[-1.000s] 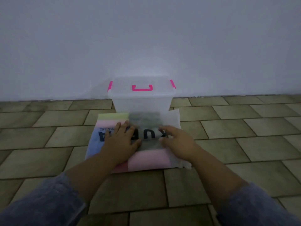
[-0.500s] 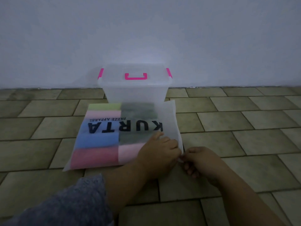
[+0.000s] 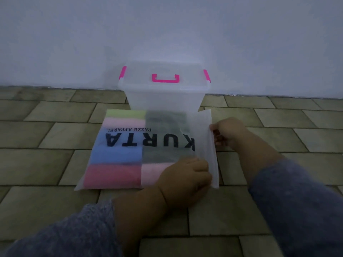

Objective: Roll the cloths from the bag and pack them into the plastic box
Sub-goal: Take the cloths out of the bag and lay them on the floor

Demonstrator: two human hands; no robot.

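Bag lies flat on the floor, its far edge touching the front of the box; the cloths are all inside it, none rolled or packed yet. Left hand sits at the bag's near right corner with fingers curled, apparently holding the film down or pinching it there. Right hand is further along the same right edge, thumb and fingers pinched on the bag's thin side flap. Judged step: opening the bag along that edge. The bag is frosted, translucent film with black lettering – thin, limp and probably slippery, so it is best taken at the flap while the other hand anchors the corner; pulled too fast, it could drag the whole pack across the tiles. The cloths show through as flat folded blocks in two columns: green, pink, blue and red on one side, dark grey and pale pink on the other. They look soft and light, likely to flop and unfold if lifted by one corner, so each wants taking by a full folded edge. The box is clear, rigid plastic with tapered walls, standing against the wall; its lid is on, with a pink handle and pink side latches – it will need unlatching before packing. The floor is matt rectangular tile in a dull green-brown.
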